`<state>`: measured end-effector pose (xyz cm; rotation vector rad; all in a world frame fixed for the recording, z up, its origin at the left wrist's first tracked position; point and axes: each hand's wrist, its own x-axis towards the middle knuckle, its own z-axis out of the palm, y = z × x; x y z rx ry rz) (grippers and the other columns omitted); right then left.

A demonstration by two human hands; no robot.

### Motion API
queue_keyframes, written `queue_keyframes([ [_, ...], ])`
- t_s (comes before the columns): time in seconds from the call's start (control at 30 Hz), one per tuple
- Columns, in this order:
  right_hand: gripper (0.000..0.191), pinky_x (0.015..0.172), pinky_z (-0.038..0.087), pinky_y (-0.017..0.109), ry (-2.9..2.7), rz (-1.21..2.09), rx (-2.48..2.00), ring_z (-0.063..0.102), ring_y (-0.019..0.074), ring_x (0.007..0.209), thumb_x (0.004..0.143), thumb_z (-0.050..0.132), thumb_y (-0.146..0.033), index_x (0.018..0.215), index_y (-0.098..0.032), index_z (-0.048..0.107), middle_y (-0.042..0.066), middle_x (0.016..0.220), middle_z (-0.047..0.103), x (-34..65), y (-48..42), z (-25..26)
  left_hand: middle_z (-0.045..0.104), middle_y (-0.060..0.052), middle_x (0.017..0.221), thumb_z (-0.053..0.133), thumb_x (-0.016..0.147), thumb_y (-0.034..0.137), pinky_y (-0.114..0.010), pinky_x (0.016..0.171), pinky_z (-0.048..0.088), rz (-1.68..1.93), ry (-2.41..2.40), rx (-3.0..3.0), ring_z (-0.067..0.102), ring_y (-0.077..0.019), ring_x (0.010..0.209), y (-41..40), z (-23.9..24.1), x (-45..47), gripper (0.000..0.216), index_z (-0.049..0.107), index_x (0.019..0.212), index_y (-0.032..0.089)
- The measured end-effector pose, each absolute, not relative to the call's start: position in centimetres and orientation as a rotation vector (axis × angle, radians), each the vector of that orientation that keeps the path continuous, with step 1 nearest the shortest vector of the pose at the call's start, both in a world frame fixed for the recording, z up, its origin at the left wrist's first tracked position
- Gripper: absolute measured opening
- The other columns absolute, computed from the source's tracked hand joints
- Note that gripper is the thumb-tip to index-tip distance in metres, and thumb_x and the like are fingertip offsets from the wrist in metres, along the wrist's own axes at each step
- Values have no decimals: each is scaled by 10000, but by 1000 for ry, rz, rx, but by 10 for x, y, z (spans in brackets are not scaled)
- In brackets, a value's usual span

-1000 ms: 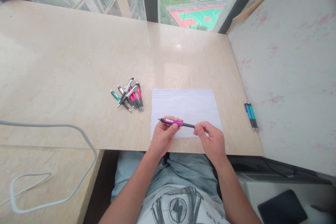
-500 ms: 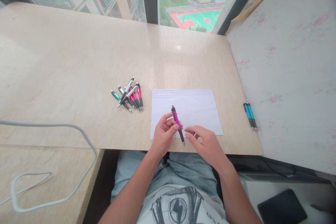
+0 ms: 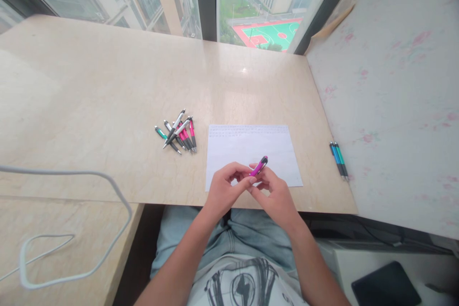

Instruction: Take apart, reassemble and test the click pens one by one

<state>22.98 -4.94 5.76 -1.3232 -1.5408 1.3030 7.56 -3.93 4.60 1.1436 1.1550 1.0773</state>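
A purple pen (image 3: 257, 168) with a dark clip end is held between my two hands over the lower part of a white sheet of paper (image 3: 247, 150). My left hand (image 3: 229, 185) is closed, thumb and fingers pinching the pen. My right hand (image 3: 270, 192) meets it from the other side, its fingers curled around the lower part of the pen. The clicker end points up and to the right; the tip is hidden by my fingers. Rows of small handwriting run along the paper's top edge.
Left of the paper lies a loose pile of pens (image 3: 179, 134) in white, pink and green. A blue pen (image 3: 336, 160) and a green pen (image 3: 341, 160) lie side by side near the right wall. A white cable (image 3: 89, 172) loops at the left. Windows line the far edge.
The purple pen has swung round, so its clicker end now leans up to the right. My right hand has moved in from beside it and closed on it.
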Motion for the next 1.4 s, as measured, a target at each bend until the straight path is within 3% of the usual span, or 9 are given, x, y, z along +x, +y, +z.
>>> queue_keyframes([
  [0.27,324,764,588,311,-1487,1377,-1230,677,199,960,905,596,-275,1225,-229,581,76,1132,672,224,-47,51,692,-31,782,717,787,269,-267,644,467,1003,1275,1245,593,-148,702,-30,53,70,109,702,842,177],
  [0.5,314,788,593,339,-1437,1358,-1287,691,196,863,854,667,-317,1151,-219,634,70,1067,696,223,-46,48,630,4,680,695,790,299,-241,539,389,866,1312,1315,485,-112,583,-27,62,69,122,668,797,180],
  [0.7,276,740,602,347,-1265,1358,-1282,692,202,824,873,656,-368,1104,-217,647,69,971,704,222,-49,44,687,-39,794,683,809,303,-264,614,469,903,1217,1269,584,-144,679,-26,61,73,143,679,868,173],
  [0.8,416,690,606,326,-1139,1349,-1239,694,200,831,863,670,-348,1248,-246,549,50,947,697,222,-49,43,703,-49,877,662,835,313,-275,655,492,955,1217,1296,612,-151,718,-26,57,68,166,677,937,182],
  [0.9,786,655,600,311,-1059,1291,-1206,688,174,789,843,688,-305,1485,-305,233,34,988,689,226,-46,46,710,-47,912,606,881,330,-284,728,498,1015,1327,1408,628,-162,793,-26,52,57,165,679,944,196],
  [0.97,898,620,590,299,-1064,1280,-1200,677,157,740,836,689,-293,1519,-317,107,37,1013,689,231,-43,49,705,-40,869,591,890,329,-286,720,491,1032,1454,1518,622,-161,767,-25,49,47,160,679,921,199],
  [1.2,810,566,581,284,-1092,1242,-1226,675,160,708,796,728,-297,1446,-319,245,4,914,701,241,-37,47,698,-30,810,548,898,292,-289,709,487,1052,1686,1724,607,-164,721,-24,27,22,149,669,875,207],
  [1.4,798,553,574,265,-1012,1222,-1208,686,163,727,790,732,-296,1407,-330,227,-12,898,698,241,-33,40,702,-36,840,535,906,277,-268,694,483,1000,1660,1732,612,-156,726,-22,13,18,157,666,871,197],
])
